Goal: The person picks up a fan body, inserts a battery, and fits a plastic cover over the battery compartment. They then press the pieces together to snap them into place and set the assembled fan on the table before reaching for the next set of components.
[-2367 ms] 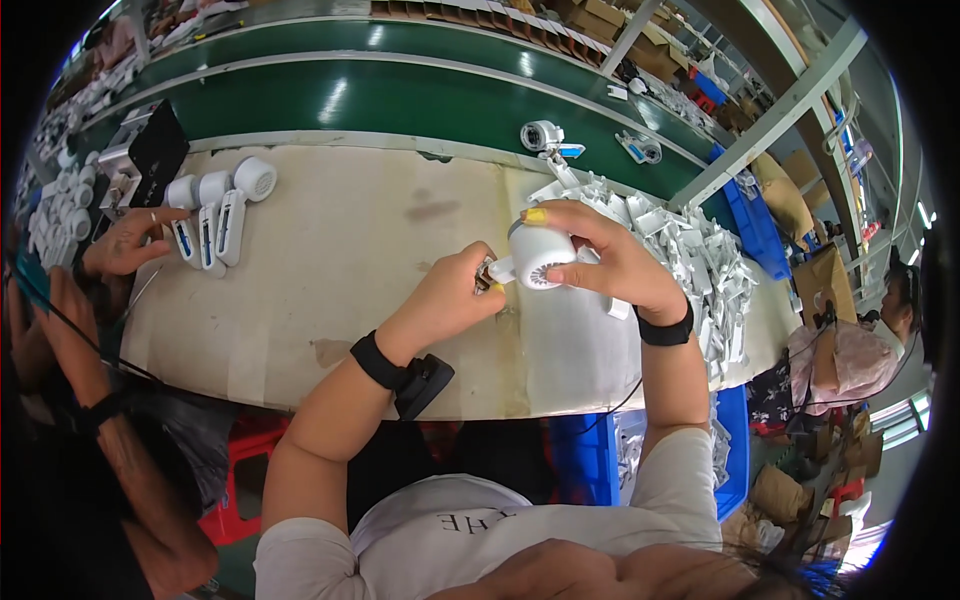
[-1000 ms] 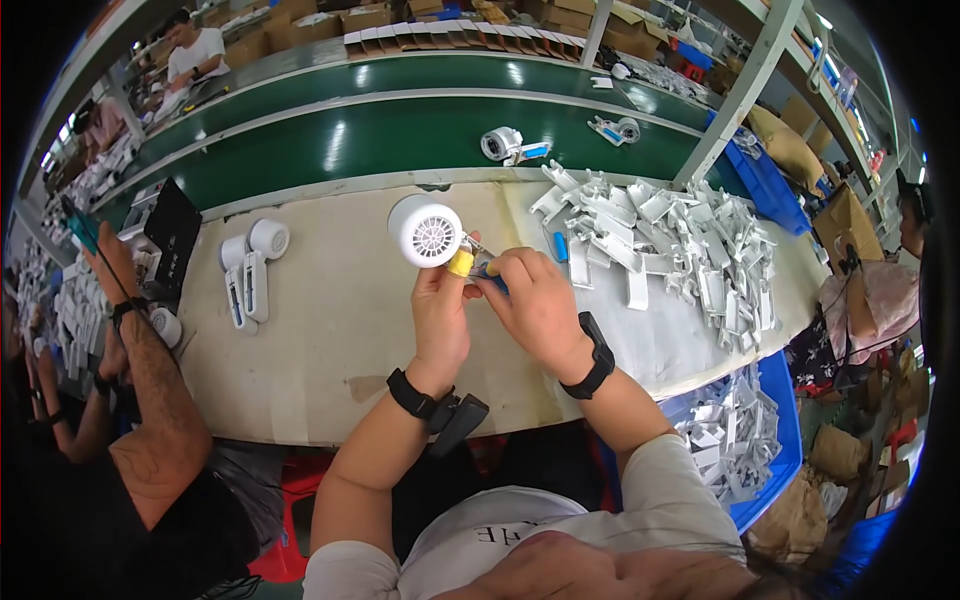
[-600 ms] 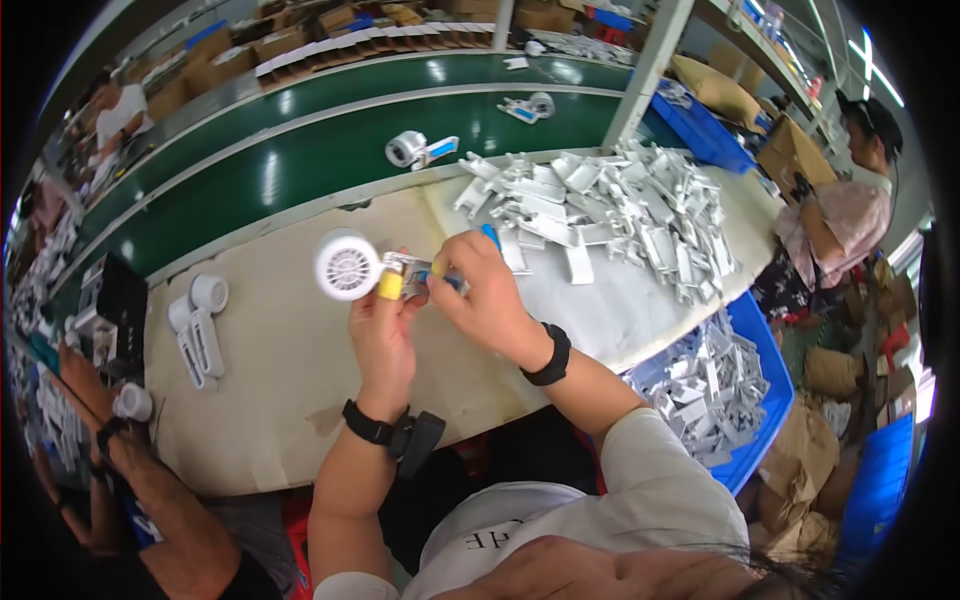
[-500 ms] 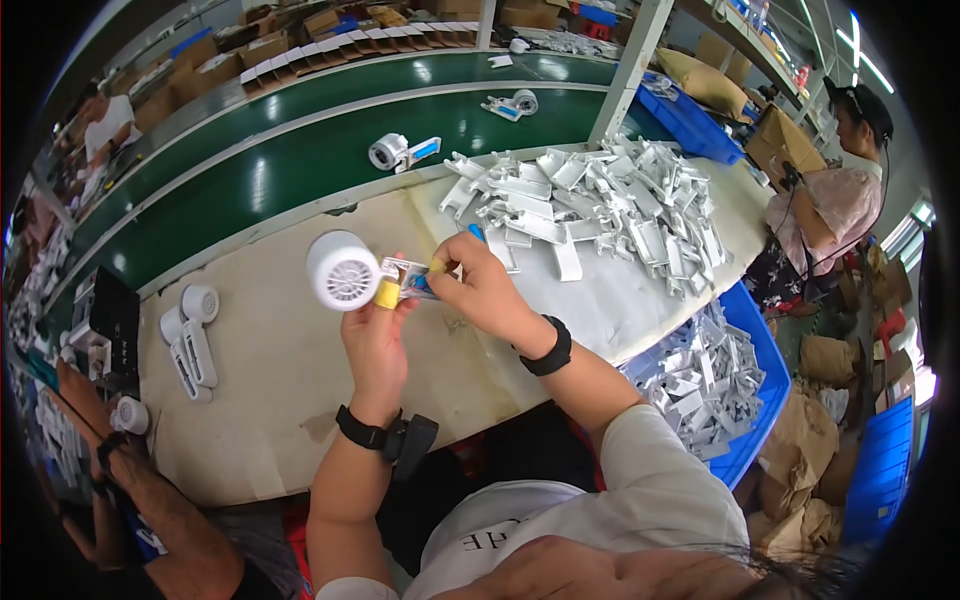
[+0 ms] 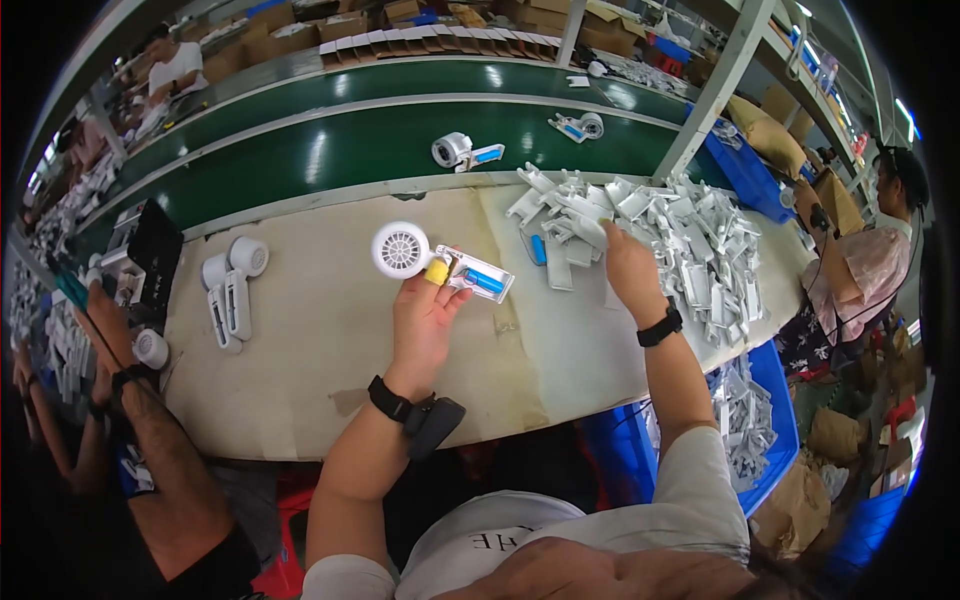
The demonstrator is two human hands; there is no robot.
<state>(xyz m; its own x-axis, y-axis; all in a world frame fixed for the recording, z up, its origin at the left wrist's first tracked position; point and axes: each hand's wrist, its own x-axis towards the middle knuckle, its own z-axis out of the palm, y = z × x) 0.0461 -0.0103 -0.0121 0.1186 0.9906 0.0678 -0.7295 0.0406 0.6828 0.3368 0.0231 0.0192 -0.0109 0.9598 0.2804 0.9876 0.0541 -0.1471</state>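
My left hand (image 5: 424, 325), with a yellow cover on one fingertip, grips a white handheld fan (image 5: 402, 250) above the table. The fan's round grille faces up, and its handle lies open with a blue cylindrical battery (image 5: 484, 280) inside. At the near left edge of a heap of white plastic handle shells (image 5: 690, 235), my right hand (image 5: 633, 275) is closed on one white shell (image 5: 586, 224); its fingertips are partly hidden. Beside the heap lies another blue cylindrical piece (image 5: 539, 250).
Two white fans (image 5: 232, 290) rest on the table's left. Beyond the table, a green conveyor (image 5: 310, 150) carries two open fans. A blue crate (image 5: 775, 420) of shells sits below the right edge. A co-worker's arm (image 5: 165, 440) is at left, near a black box (image 5: 150, 250).
My right hand has left the fan's handle and moved right to the shell heap. The battery now shows fully in the handle. The head view has shifted.
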